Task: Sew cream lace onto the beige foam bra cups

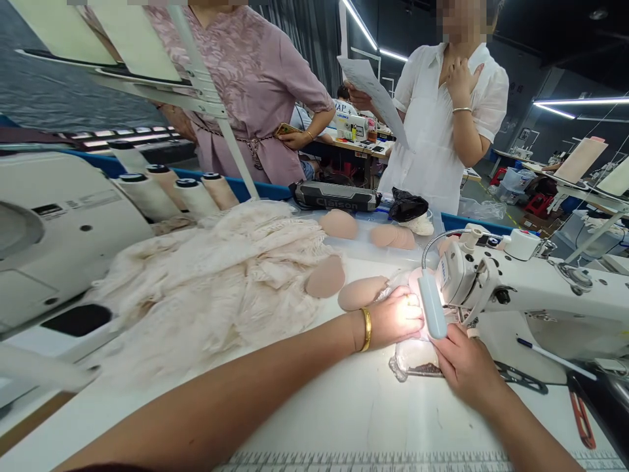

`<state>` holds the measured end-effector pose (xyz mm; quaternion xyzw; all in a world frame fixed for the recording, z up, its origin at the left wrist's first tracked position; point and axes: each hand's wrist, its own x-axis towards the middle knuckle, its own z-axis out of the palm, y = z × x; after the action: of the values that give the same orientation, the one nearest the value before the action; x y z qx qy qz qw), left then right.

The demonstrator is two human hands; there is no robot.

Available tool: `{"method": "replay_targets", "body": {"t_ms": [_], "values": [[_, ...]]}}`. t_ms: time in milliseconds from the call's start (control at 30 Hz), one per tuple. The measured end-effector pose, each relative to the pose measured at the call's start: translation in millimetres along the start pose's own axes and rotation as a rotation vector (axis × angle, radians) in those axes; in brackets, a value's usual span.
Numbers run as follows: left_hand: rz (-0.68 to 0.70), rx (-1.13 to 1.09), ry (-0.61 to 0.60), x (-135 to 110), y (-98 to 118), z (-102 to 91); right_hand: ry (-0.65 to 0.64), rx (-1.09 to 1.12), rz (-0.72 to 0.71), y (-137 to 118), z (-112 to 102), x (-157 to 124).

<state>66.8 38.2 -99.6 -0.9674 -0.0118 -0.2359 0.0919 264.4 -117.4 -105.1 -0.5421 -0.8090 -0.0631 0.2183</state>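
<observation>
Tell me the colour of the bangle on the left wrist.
Gold; the bangle shows clearly in the head view, just behind the left hand.

Fabric heap (216, 282) lies left of the sewing machine (540, 288); pads (361, 292) between.

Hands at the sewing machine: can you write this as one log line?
left hand: on fabric piece under lamp | right hand: on fabric edge | sewing machine: right | lace pile: left

Needle area behind lamp head (432, 305), overexposed
</observation>
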Motion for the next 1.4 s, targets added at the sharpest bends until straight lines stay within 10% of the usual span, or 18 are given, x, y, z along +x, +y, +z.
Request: {"method": "replay_targets", "body": {"t_ms": [767,1033,1167,1300,1400], "values": [[-0.085,-0.18,-0.012,1.0,2.3,3.1,-0.004,-0.059,0.019,3.4,5.7,0.3],[-0.149,-0.19,0.01,-3.8,9.9,-13.7,0.01,0.49,0.285,-12.0,-1.9,1.4],[-0.331,-0.682,0.173,-35.9,73.2,-46.5,0.021,1.176,0.644,-48.2,-0.9,14.9],[-0.844,-1.696,-0.009,-58.9,143.1,-54.5,0.226,1.354,0.711,-88.0,11.7,15.0],[-1.198,-2.008,0.389,-53.4,156.1,-58.8,0.297,1.224,0.7,-111.3,22.3,-2.3]]}}
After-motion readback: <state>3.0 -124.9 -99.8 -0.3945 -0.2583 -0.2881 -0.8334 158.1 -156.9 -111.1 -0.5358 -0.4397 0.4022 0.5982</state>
